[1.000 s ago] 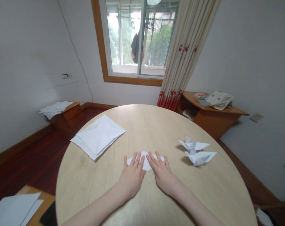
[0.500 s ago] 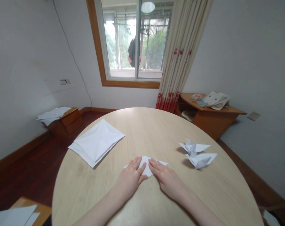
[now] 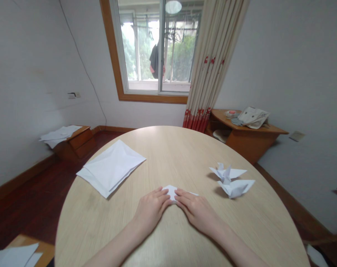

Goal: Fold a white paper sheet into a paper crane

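Observation:
A small piece of folded white paper (image 3: 172,193) lies on the round wooden table (image 3: 171,155), close to its near side. My left hand (image 3: 151,205) grips the left part of the paper, fingers over the top and thumb at the near edge. From the other side my right hand (image 3: 195,207) holds it the same way, and a thin white point of paper sticks out past its fingers. Much of the paper is hidden beneath both hands. To the right stand two folded paper cranes (image 3: 236,188), one close behind the other.
A stack of white paper sheets (image 3: 111,167) lies at the table's left. More paper (image 3: 59,134) rests on a low drawer unit, and further sheets (image 3: 14,256) lie at bottom left. A wooden desk (image 3: 249,139) with a cloth bag (image 3: 253,116) stands beyond the table, by the curtain (image 3: 210,66).
My left thumb has drawn up toward the fingers, and the paper's near tip no longer reaches as far toward me. The whole view has shifted slightly.

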A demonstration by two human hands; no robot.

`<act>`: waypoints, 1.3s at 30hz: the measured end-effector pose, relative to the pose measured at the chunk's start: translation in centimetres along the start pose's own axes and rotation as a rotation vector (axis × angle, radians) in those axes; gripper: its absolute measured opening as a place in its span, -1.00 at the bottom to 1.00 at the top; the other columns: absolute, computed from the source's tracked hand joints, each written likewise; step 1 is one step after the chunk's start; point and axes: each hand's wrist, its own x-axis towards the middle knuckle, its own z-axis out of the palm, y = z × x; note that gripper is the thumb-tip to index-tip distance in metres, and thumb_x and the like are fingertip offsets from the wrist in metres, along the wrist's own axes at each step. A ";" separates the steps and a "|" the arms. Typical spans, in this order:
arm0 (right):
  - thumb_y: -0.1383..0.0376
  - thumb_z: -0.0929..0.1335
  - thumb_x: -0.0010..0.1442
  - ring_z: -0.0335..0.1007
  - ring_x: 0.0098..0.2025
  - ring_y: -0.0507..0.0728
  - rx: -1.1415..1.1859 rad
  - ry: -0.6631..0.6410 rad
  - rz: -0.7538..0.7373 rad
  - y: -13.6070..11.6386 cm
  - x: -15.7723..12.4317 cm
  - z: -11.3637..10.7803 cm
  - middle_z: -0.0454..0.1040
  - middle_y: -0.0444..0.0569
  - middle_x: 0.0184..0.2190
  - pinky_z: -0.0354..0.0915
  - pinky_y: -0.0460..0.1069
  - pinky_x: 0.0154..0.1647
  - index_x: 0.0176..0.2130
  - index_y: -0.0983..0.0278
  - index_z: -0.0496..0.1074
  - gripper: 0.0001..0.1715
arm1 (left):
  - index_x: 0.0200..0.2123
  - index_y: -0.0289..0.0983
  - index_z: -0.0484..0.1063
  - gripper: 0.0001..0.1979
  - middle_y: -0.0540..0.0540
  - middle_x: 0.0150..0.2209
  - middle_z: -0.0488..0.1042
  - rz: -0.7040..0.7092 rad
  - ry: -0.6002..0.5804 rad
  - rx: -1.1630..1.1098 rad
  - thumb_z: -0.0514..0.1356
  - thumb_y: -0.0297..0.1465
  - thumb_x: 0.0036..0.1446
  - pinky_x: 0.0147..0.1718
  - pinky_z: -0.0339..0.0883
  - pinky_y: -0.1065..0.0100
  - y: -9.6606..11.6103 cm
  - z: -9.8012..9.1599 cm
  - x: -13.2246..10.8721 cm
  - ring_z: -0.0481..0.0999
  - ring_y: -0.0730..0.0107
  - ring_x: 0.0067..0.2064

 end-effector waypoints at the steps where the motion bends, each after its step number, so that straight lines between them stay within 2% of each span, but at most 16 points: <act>1: 0.36 0.19 0.34 0.39 0.12 0.22 -0.007 0.015 0.000 -0.1 0.0 0.0 0.45 0.11 0.09 0.35 0.14 0.09 -0.02 0.29 0.48 -0.65 | -0.14 -0.16 0.56 -0.80 -0.03 0.01 0.54 -0.005 0.020 -0.019 0.12 -0.35 0.31 0.09 0.36 0.18 -0.1 0.1 0.0 0.46 0.21 0.11; 7: 0.35 0.20 0.34 0.47 -0.04 0.19 0.019 0.099 0.043 -0.9 0.3 -0.3 0.54 0.07 -0.09 0.39 0.10 -0.07 -0.16 0.25 0.44 -0.76 | -0.19 -0.19 0.53 -0.83 -0.05 -0.06 0.57 -0.008 0.088 -0.068 0.12 -0.41 0.29 0.03 0.39 0.18 -0.2 0.3 -0.1 0.50 0.23 0.04; 12: 0.37 0.24 0.31 0.43 -0.17 0.17 0.041 0.134 0.117 -1.4 0.6 0.0 0.48 0.01 -0.22 0.34 0.07 -0.16 -0.30 0.24 0.33 -0.87 | -0.26 -0.24 0.43 -0.94 -0.13 -0.09 0.53 -0.068 0.110 -0.092 0.15 -0.44 0.25 -0.09 0.41 0.18 0.3 0.6 0.0 0.51 0.20 -0.06; 18: 0.39 0.26 0.27 0.37 -0.19 0.17 0.033 0.180 0.143 -1.4 1.0 1.0 0.43 0.00 -0.23 0.29 0.07 -0.17 -0.30 0.24 0.28 -0.91 | -0.29 -0.25 0.36 -0.96 -0.13 -0.13 0.50 -0.082 0.114 -0.063 0.14 -0.46 0.25 -0.08 0.35 0.15 0.4 1.2 0.2 0.45 0.18 -0.06; 24: 0.41 0.25 0.25 0.34 -0.20 0.16 0.013 0.179 0.141 -1.4 1.2 1.1 0.40 -0.02 -0.26 0.27 0.07 -0.18 -0.30 0.23 0.27 -0.91 | -0.25 -0.23 0.34 -0.97 -0.08 -0.21 0.47 -0.117 0.081 -0.058 0.13 -0.47 0.24 -0.15 0.33 0.21 0.5 0.9 0.3 0.43 0.21 -0.13; 28: 0.41 0.25 0.27 0.33 -0.19 0.18 0.013 0.150 0.157 -1.5 1.2 1.0 0.40 -0.01 -0.24 0.26 0.09 -0.15 -0.29 0.24 0.27 -0.91 | -0.16 -0.24 0.34 -0.89 -0.10 -0.15 0.48 -0.126 0.081 -0.058 0.15 -0.47 0.23 -0.12 0.29 0.20 0.6 0.9 0.2 0.42 0.19 -0.09; 34: 0.44 0.19 0.31 0.31 -0.12 0.20 0.024 0.134 0.160 -1.1 1.2 1.3 0.39 0.03 -0.16 0.26 0.11 -0.11 -0.25 0.25 0.31 -0.83 | -0.18 -0.22 0.34 -0.94 -0.06 -0.10 0.47 -0.098 0.071 0.058 0.12 -0.46 0.28 -0.10 0.22 0.16 0.7 0.8 0.2 0.40 0.21 -0.06; 39: 0.52 0.19 0.26 0.30 -0.13 0.19 0.046 0.118 0.184 -0.8 1.2 1.4 0.38 0.02 -0.20 0.25 0.09 -0.11 -0.25 0.25 0.30 -0.79 | -0.18 -0.19 0.36 -0.89 -0.03 -0.07 0.47 -0.122 0.043 0.044 0.16 -0.50 0.25 -0.09 0.20 0.15 0.6 0.3 0.3 0.37 0.20 -0.03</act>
